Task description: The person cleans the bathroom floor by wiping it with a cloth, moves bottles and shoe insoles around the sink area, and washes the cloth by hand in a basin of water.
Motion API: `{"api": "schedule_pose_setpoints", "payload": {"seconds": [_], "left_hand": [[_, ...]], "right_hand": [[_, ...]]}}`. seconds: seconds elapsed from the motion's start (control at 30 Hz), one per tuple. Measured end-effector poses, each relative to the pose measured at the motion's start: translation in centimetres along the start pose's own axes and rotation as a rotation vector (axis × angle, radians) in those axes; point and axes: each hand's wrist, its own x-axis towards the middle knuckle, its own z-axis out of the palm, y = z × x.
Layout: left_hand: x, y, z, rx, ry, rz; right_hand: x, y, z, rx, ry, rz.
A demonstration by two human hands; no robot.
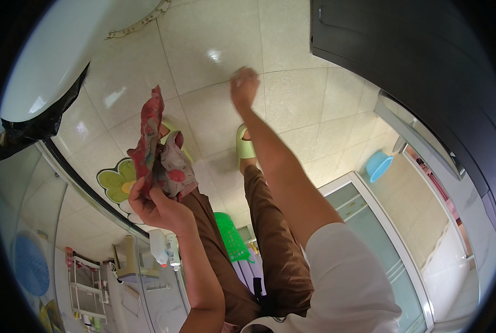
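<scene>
My left hand [160, 208] pinches a crumpled piece of red and grey patterned fabric [177, 175] between thumb and fingers. One narrow red part of it stands up away from the hand, and a looser grey part with red spots hangs to the right. My right hand [245, 85] is stretched out over the tiled floor, apart from the fabric. It is blurred, and its fingers look curled; whether they hold anything cannot be made out. Below are my feet in light green slippers [245, 145].
A white toilet or basin [56, 54] with a black plastic bag [44, 125] is at upper left. A dark cabinet [381, 45] fills the upper right. Around me are a glass shower screen [23, 200], white bottles [158, 245], a green basket [229, 235] and a blue basin [378, 165].
</scene>
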Motion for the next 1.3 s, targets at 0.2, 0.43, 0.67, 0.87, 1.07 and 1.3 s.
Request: {"api": "schedule_pose_setpoints", "payload": {"seconds": [0.2,0.43,0.67,0.87,1.07,1.3], "left_hand": [[1.2,0.7,-1.8,0.043,0.062,0.016],[1.4,1.2,-1.8,-0.058,0.061,0.01],[3.3,2.7,-3.6,-0.149,0.118,0.004],[4.0,4.0,-6.0,-0.096,0.239,-0.04],[3.7,9.0,-10.0,-0.23,0.244,-0.095],[3.6,14.4,-16.5,-0.204,0.223,-0.156]], "right_hand": [[-9.7,-8.3,1.1,0.14,-0.178,-0.046],[-7.3,-0.1,0.9,-0.048,-0.325,-0.311],[-6.8,-5.1,-6.8,0.597,-0.457,0.14],[-12.3,-18.0,-18.6,1.125,-0.683,0.147],[-11.4,-37.1,-31.5,1.287,-0.736,-0.003],[-6.7,-56.3,-36.5,1.274,-0.684,-0.401]]}}
